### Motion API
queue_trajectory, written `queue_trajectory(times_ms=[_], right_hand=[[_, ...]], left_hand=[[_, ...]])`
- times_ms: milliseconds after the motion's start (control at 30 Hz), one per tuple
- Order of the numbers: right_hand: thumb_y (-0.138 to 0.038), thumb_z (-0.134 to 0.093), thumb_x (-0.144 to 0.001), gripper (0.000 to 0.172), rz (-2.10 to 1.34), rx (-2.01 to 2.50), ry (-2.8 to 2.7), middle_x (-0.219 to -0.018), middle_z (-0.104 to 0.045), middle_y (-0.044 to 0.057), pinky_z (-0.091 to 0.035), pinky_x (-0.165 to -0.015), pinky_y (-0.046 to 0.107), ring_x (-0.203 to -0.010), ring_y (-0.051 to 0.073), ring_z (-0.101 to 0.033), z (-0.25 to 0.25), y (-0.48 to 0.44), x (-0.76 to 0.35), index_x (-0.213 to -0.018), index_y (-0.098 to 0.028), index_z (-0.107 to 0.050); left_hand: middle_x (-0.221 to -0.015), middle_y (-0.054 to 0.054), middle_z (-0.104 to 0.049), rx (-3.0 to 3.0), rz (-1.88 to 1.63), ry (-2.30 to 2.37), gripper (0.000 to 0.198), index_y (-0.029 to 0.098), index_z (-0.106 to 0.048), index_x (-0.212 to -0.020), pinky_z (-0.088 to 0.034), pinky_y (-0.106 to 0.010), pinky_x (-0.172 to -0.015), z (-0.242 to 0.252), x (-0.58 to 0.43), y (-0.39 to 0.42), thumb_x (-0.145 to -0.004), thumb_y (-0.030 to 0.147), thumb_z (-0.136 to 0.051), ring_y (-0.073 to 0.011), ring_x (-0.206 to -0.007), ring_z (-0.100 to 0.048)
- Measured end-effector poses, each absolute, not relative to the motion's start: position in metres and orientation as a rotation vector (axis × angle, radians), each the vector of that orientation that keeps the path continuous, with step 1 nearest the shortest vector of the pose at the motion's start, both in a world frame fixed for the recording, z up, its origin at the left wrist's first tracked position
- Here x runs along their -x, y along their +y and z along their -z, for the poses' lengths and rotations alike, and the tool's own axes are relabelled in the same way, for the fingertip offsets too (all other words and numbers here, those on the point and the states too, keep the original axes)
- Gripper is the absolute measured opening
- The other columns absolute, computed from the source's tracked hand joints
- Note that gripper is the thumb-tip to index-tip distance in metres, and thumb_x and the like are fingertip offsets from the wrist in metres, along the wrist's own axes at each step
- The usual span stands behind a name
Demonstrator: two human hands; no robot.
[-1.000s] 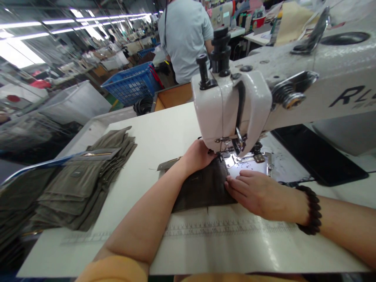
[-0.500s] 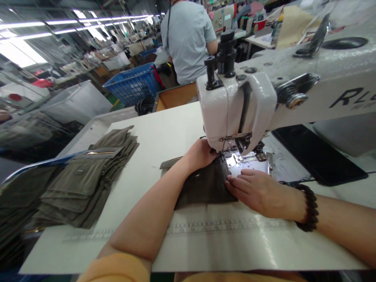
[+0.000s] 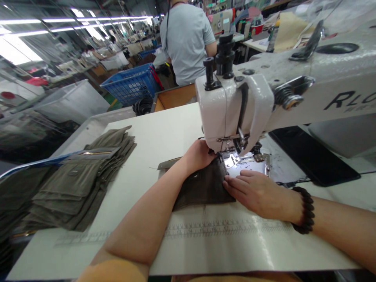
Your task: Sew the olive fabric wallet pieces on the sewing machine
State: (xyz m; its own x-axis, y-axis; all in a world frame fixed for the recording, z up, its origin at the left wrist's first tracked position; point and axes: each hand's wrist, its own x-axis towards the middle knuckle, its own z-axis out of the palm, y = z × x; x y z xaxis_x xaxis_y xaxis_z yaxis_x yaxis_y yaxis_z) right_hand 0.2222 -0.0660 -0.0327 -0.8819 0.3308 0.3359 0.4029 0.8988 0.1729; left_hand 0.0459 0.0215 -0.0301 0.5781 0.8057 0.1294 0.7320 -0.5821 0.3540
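A dark grey-brown fabric piece (image 3: pixel 202 186) lies flat on the machine table, its far right corner under the needle area of a white sewing machine (image 3: pixel 235 113). At that corner, close to the presser foot, my left hand (image 3: pixel 199 156) is closed on the fabric's far edge; its fingertips are partly hidden by the machine head. My right hand (image 3: pixel 258 194) rests with fingers stretched out, their tips touching the right edge of the fabric. Just beyond those fingers is the lit metal needle plate (image 3: pixel 235 168).
Left on the table is a stack of similar grey-brown pieces (image 3: pixel 70 180) with zips. A printed ruler scale (image 3: pixel 202 230) runs along the front. A black phone-like slab (image 3: pixel 314 156) lies under the machine arm. Behind stand a blue crate (image 3: pixel 132 84) and a person (image 3: pixel 186 43).
The view has shifted slightly, so most things sit a little further left. A lever on the machine head has changed position. Both hands stay on the fabric as before.
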Motion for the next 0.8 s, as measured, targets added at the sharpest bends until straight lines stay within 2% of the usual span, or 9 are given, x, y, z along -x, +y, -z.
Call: queue_trajectory(times_ms=[267,633,800], right_hand=[[-0.005,-0.031,-0.081,0.033,0.364,0.591,-2.769,-0.086,-0.063,0.014,-0.041,-0.055,0.03,-0.061,0.017,-0.052,0.035,-0.06,-0.221,-0.093,-0.004,-0.062],[-0.005,-0.035,-0.079,0.029,0.38,0.662,-2.808,-0.089,-0.062,0.015,-0.042,-0.056,0.031,-0.065,0.018,-0.054,0.037,-0.058,-0.22,-0.088,-0.008,-0.062],[-0.007,-0.035,-0.082,0.028,0.331,0.718,-2.762,-0.089,-0.062,0.014,-0.04,-0.056,0.031,-0.064,0.018,-0.053,0.037,-0.058,-0.222,-0.094,-0.007,-0.061]], left_hand=[[-0.093,-0.007,-0.068,-2.56,-0.389,1.332,0.02,0.016,-0.066,-0.088,-0.048,-0.03,-0.082,0.038,-0.044,0.03,-0.074,0.013,-0.052,-0.0232,-0.092,-0.062],[-0.092,-0.006,-0.068,-2.613,-0.351,1.312,0.022,0.015,-0.066,-0.09,-0.047,-0.027,-0.081,0.047,-0.042,0.039,-0.078,0.013,-0.047,-0.0203,-0.09,-0.061],[-0.102,-0.009,-0.064,-2.651,-0.34,1.334,0.023,0.014,-0.063,-0.097,-0.046,-0.032,-0.085,0.026,-0.037,0.024,-0.08,0.011,-0.047,-0.0222,-0.096,-0.058]])
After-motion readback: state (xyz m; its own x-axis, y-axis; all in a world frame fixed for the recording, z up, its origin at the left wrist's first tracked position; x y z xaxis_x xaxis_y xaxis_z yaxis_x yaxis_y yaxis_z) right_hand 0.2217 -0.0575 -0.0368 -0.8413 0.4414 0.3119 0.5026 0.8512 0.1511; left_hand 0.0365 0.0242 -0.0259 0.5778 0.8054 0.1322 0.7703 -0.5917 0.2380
